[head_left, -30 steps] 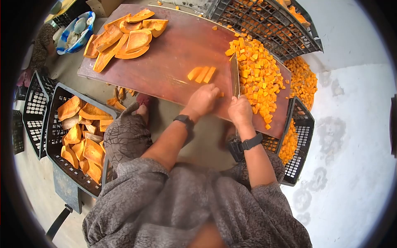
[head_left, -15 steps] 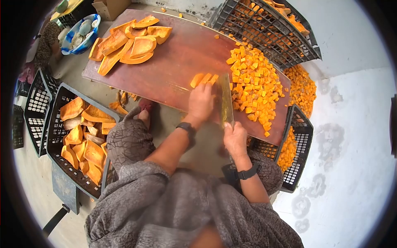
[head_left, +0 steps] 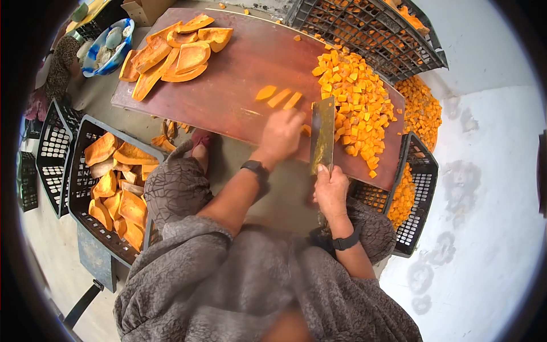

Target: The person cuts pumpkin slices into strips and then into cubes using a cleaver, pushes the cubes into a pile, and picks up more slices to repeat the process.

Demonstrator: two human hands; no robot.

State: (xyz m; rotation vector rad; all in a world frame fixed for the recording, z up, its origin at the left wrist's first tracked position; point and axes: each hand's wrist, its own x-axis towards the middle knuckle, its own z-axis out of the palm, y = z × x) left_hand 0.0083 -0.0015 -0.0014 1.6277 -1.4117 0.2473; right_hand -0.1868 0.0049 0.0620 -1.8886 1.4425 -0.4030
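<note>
On the reddish board (head_left: 228,97) lie a few separate orange pumpkin strips (head_left: 278,97). Just below them is my left hand (head_left: 280,135), its fingers bent and blurred, a small orange piece near its fingertips; whether it grips anything is unclear. My right hand (head_left: 331,191) is closed round the handle of a cleaver (head_left: 323,134), whose broad stained blade stands between the strips and a heap of pumpkin cubes (head_left: 356,102). Larger curved pumpkin slices (head_left: 191,57) are piled at the board's upper left.
A black crate of pumpkin pieces (head_left: 117,199) stands at the left. Another crate (head_left: 419,194) with cubes is below the board's right edge, and a tilted crate (head_left: 364,34) is behind. A blue-white basin (head_left: 108,48) and a person's patterned sleeve (head_left: 61,65) are upper left.
My left hand has moved off the strips, down and slightly right, leaving them uncovered and spread apart. The cleaver has shifted slightly right, its blade face turned more to view.
</note>
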